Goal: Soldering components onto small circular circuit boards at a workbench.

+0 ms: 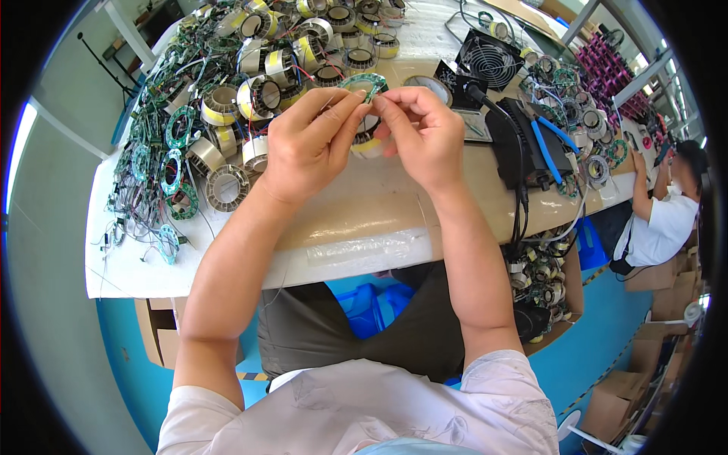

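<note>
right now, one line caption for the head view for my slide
Both hands, left hand and right hand, pinch a green ring circuit board above the workbench.

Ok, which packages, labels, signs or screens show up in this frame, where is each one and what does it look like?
Cardboard boxes: floor at lower right, brown, some open.
Cardboard box: under the table's left end, brown, flaps open.
Blue crate: under the table by the person's lap, bright blue plastic.
Plastic bag: flat on the table's near edge, clear and glossy.
No signs or screens can be made out; any labels are too small to tell.
</note>
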Available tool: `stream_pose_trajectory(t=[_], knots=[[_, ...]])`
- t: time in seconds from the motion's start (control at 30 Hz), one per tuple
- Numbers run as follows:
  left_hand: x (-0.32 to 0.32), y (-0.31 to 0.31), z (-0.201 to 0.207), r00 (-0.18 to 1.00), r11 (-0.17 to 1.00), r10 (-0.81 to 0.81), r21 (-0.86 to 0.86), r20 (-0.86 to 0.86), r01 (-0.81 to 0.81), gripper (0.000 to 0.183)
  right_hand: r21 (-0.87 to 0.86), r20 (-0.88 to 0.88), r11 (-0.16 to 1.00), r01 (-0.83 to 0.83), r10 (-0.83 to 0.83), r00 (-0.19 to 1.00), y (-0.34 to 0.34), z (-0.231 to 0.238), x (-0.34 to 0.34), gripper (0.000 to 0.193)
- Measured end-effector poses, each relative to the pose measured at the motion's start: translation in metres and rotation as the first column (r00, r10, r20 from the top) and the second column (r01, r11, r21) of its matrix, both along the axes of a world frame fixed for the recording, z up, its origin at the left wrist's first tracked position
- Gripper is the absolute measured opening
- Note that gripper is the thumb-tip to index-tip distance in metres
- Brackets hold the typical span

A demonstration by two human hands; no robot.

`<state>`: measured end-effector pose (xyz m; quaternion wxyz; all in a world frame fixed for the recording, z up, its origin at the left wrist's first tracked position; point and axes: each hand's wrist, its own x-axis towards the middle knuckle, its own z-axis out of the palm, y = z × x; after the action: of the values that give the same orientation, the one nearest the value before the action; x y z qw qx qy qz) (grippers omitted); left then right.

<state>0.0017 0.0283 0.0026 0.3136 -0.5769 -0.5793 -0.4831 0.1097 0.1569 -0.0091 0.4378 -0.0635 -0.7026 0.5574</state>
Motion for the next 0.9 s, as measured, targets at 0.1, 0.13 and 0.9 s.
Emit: stream_pose_trajectory(t=[0.1,0.13,0.9], knots=[[-0.006,0.003,-0.004,0.991,1.0,-0.017,-0.013,-0.133,0.015,0.018,-0.004,0.082,0.996,-0.092,0.092,0.992,0.017,0.003,0.01,0.011],[-0.005,0.002,-0.004,0.992,1.0,-0.017,-0.011,-0.128,0.016,0.018,-0.021,0.145,0.989,-0.145,0.147,0.978,0.021,0.004,0.014,0.011],[-0.007,0.006,-0.015,0.979,0.987,-0.137,-0.106,-0.152,0.122,0.019,-0.262,0.27,0.954,-0.144,0.216,0.938,0.038,0.01,0.016,0.027]])
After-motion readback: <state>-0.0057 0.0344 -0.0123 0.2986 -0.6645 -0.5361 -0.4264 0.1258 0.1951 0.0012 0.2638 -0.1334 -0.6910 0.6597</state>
